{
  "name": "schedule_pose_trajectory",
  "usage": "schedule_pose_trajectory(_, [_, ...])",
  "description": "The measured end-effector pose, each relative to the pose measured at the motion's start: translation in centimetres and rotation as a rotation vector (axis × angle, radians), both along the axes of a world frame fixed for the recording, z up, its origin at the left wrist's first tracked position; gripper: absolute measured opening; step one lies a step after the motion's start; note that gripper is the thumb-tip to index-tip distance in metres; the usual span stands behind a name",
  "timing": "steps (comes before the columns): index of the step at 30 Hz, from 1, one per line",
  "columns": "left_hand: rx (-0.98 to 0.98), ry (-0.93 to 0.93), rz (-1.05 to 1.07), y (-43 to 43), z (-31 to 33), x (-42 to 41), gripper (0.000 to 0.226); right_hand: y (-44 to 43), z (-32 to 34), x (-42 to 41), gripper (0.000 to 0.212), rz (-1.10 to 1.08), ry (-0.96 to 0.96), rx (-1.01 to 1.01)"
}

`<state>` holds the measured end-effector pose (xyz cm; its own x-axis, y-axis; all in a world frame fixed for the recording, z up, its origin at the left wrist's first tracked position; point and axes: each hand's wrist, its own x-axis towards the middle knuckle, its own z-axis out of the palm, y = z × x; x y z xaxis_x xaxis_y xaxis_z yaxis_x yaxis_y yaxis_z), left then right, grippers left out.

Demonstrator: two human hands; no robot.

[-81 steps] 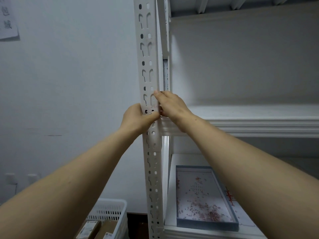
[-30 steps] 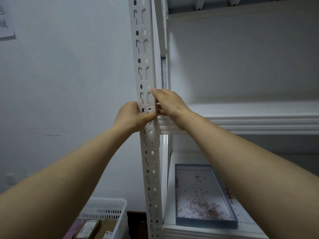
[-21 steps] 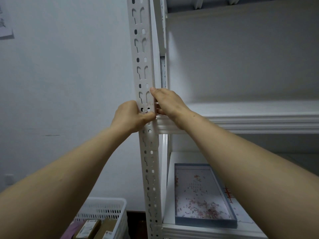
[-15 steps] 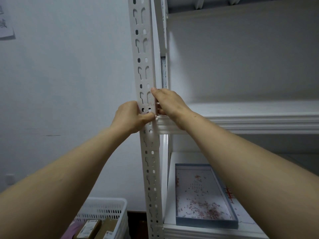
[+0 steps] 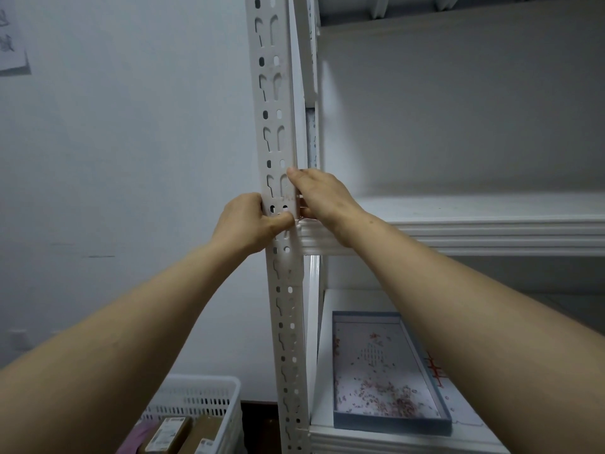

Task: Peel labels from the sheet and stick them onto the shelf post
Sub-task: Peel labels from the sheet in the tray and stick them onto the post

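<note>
The white slotted shelf post [image 5: 275,103] rises through the middle of the view. My left hand [image 5: 248,224] wraps the post from the left, its thumb pressed on the front face. My right hand [image 5: 319,196] holds the post's right edge just above the middle shelf [image 5: 491,224], with the thumb on the front corner and the fingers behind. Between the two thumbs a pale strip [image 5: 281,204] that looks like a label lies across the post. On the lower shelf a blue-rimmed tray [image 5: 393,424] holds a white sheet [image 5: 376,365] dotted with small reddish marks.
A white plastic basket [image 5: 196,394] with cardboard boxes [image 5: 170,434] stands on the floor to the left of the post. A plain wall is on the left, with a paper notice [image 5: 9,44] at the top left. Another shelf board runs overhead.
Both hands stay at the same spot on the post. My left thumb has shifted slightly along the front face, and the view has drifted a little.
</note>
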<state>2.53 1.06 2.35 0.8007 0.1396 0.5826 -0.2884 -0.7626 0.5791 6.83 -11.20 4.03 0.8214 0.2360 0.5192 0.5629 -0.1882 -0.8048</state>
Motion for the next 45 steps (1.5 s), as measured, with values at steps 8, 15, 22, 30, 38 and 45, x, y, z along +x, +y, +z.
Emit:
schedule_pose_trajectory(8, [0.016, -0.006, 0.056, -0.7, -0.4, 0.1, 0.025, 0.2, 0.0, 0.1, 0.035, -0.011, -0.015, -0.002])
schedule_pose_trajectory(15, [0.017, -0.024, 0.054, -0.7, -0.5, 0.2, 0.035, 0.2, -0.1, 0.2, 0.04, -0.011, -0.016, 0.002])
schedule_pose_trajectory(22, [0.047, 0.005, 0.059, -0.5, -0.7, 0.8, 0.025, 0.2, 0.0, 0.2, 0.037, -0.004, 0.008, 0.018])
schedule_pose_trajectory(30, [0.05, 0.015, 0.048, -0.5, -0.6, 0.7, 0.024, 0.2, -0.1, 0.2, 0.034, -0.006, -0.008, 0.004])
schedule_pose_trajectory(38, [0.043, 0.005, 0.054, -0.2, -0.8, 0.5, 0.02, 0.1, -0.1, 0.2, 0.029, -0.002, 0.004, 0.004])
schedule_pose_trajectory(45, [0.019, -0.239, -0.015, 1.4, -3.0, -0.1, 0.047, 0.1, -0.3, 0.1, 0.043, 0.011, -0.009, -0.011])
